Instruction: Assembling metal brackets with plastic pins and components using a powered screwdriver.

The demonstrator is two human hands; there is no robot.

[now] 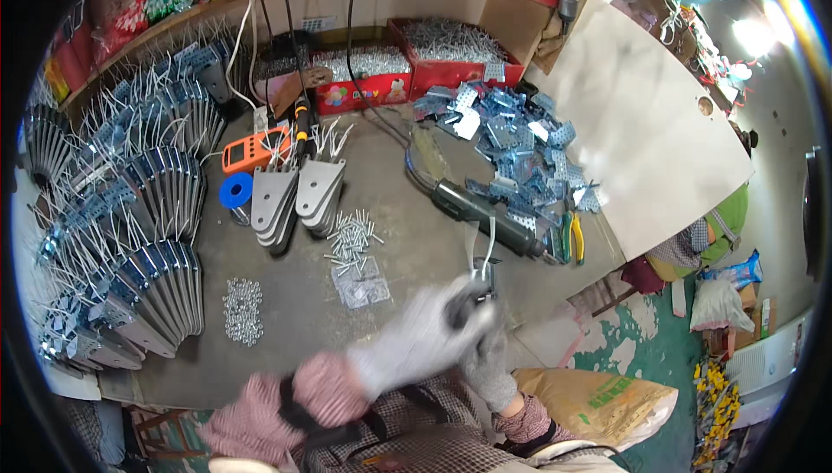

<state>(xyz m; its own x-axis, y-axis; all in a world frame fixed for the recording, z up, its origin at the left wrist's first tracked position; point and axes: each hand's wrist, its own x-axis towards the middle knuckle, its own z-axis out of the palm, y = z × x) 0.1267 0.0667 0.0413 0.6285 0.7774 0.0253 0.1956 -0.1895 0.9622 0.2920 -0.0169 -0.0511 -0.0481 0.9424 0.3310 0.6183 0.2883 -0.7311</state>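
Observation:
My gloved left hand (412, 334) and gloved right hand (489, 369) come together at the table's front edge, the left partly covering the right. Both are closed around a small metal part (485, 273) with white wires (491, 237) standing up from it. Its lower portion is hidden by the fingers, and the left hand is somewhat blurred. Just beyond the hands lies a black power screwdriver (481, 216). Left of them, loose screws (354, 242) form a pile beside a small clear bag (360, 282). Farther left is a patch of nuts (243, 310).
Stacked grey metal plates (276, 200), an orange meter (253, 152) and a blue spool (235, 190) stand mid-left. Wired metal assemblies (156, 291) fill the left side. Blue metal brackets (511, 139) and yellow-green pliers (573, 237) lie right; red boxes (364, 92) of fasteners stand behind.

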